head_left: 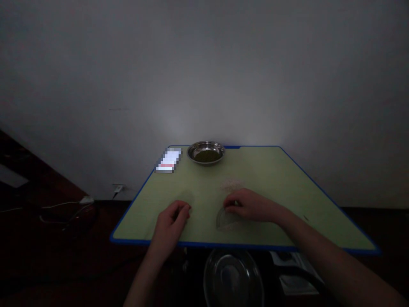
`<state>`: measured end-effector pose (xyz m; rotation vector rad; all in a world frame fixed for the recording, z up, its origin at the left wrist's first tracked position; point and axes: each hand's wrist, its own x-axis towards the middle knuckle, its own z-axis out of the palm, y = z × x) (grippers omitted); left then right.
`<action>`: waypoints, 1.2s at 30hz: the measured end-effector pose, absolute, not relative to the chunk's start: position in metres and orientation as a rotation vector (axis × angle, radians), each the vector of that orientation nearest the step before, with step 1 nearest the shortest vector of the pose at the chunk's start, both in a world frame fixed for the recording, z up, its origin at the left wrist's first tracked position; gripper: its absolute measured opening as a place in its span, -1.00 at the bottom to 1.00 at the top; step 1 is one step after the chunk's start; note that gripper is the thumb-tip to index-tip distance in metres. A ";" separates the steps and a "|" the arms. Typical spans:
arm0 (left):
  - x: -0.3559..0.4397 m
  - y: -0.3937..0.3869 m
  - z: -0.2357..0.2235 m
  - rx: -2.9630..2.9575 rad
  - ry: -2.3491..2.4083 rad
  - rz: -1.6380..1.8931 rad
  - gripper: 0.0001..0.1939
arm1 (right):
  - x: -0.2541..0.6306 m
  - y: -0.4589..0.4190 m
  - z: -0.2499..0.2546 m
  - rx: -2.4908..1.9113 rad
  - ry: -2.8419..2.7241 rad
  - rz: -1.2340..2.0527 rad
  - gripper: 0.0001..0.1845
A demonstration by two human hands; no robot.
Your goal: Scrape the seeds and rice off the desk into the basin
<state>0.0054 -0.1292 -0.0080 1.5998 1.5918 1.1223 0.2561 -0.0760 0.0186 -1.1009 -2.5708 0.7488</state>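
Note:
My left hand (172,221) rests on the pale green table (271,187) near its front edge, fingers curled in; what they hold, if anything, is too dim to make out. My right hand (247,205) lies just to the right, fingers bent and pinched over the far rim of a small clear dish (225,221). A faint patch of pale grains (231,184) lies on the table just beyond my right hand. A metal bowl (206,152) with dark green contents stands at the table's far edge.
A lit phone (168,161) lies at the far left corner. The table has a blue edge and stands against a grey wall. A large metal bowl (233,277) sits below the front edge. Cables and a plug (86,199) lie on the dark floor at left.

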 end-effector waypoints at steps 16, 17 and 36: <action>0.008 -0.129 -0.007 1.597 1.599 1.125 -0.71 | 0.270 -0.094 0.014 -1.261 -2.438 0.769 -0.82; 0.008 -0.129 -0.007 1.594 1.599 1.128 -0.71 | 0.269 -0.096 0.013 -1.249 -2.437 0.772 -0.82; 0.010 -0.129 -0.007 1.591 1.595 1.131 -0.74 | 0.270 -0.110 0.015 -1.265 -2.414 0.901 -0.84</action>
